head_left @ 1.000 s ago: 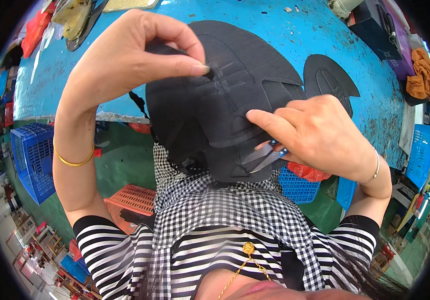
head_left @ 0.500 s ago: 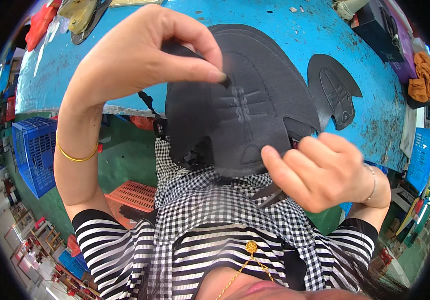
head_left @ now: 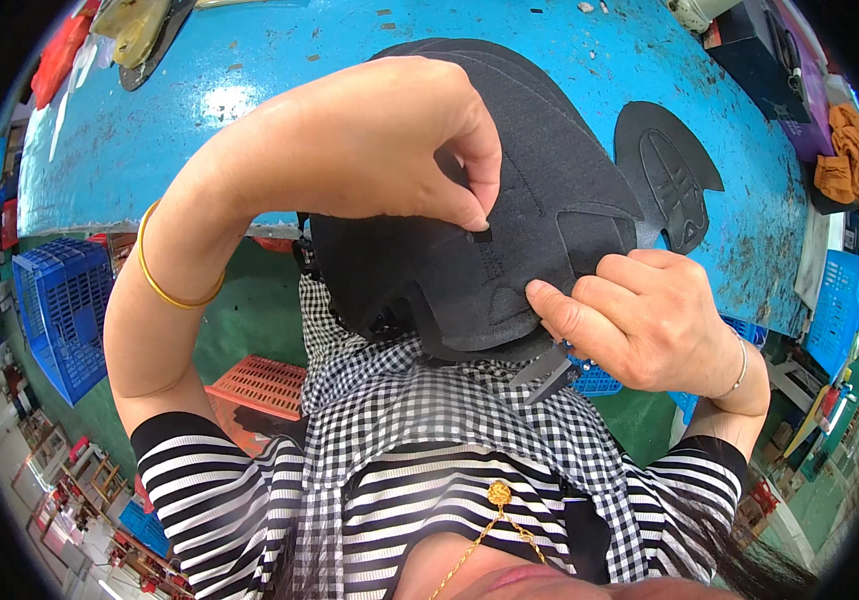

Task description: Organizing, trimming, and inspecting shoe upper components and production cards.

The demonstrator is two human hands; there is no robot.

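A stack of black cut fabric pieces, shaped like shoe uppers, lies across the blue table's near edge and hangs toward my lap. Over it, my left hand is closed in a pinch, with a small black tab at the fingertips against the fabric. My right hand is closed at the stack's right lower edge, thumb extended along the fabric. From beneath that hand stick out the dark blades of thread snips, pointing toward my apron; the handles are hidden. A matching single upper with moulded lines lies flat at the right.
The blue table has worn, stained patches. Boxes and an orange-brown cloth sit at the right. Left of me is a blue crate, with an orange basket beside my lap. Plastic-wrapped items lie far left.
My left hand has moved right and toward me, its pinch now lower over the fabric. The stack has shifted and folded slightly; the snips' blades show more clearly under my right hand.
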